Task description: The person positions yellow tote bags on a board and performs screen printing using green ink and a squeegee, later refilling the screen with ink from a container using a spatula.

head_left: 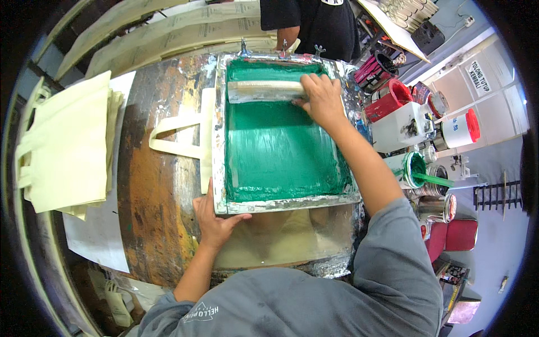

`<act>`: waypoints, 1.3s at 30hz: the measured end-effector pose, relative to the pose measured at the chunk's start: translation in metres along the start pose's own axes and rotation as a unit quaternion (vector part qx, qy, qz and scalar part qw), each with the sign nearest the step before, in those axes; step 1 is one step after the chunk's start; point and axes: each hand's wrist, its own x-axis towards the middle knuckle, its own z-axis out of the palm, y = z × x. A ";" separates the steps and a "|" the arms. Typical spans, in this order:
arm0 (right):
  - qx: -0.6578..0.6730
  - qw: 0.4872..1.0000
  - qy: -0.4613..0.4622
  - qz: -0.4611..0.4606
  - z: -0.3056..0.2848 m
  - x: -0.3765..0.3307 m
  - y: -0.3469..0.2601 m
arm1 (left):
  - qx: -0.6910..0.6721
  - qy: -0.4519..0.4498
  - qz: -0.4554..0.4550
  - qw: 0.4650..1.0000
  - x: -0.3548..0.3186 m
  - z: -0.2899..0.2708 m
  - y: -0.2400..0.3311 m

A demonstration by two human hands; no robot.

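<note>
A screen printing frame with a white, paint-smeared rim lies on the worktable, its mesh coated in wet green ink. Across the far part of the mesh lies a squeegee with a pale wooden handle. My right hand is closed round the squeegee's right end. At the near left corner of the frame, my left hand grips the rim, thumb along the near edge and a finger up the left side. From under the frame's left side sticks out a cream fabric bag with its handle loop.
A stack of cream bags lies on the left. Clamps stand at the frame's far edge. Along the right are paint tubs, including a green ink pot with a stick. Beyond the table stands another person, near racks of printed bags.
</note>
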 end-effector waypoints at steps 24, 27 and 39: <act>-0.018 0.999 0.036 -0.036 0.029 0.028 0.017 | 0.296 0.074 0.317 0.898 0.312 0.077 0.026; -0.018 0.999 -0.046 -0.007 0.004 0.007 0.001 | 0.293 0.073 0.312 0.901 0.284 0.071 0.031; 0.038 0.997 -0.064 0.000 -0.075 -0.131 -0.069 | 0.277 0.034 0.296 0.914 0.119 0.032 0.073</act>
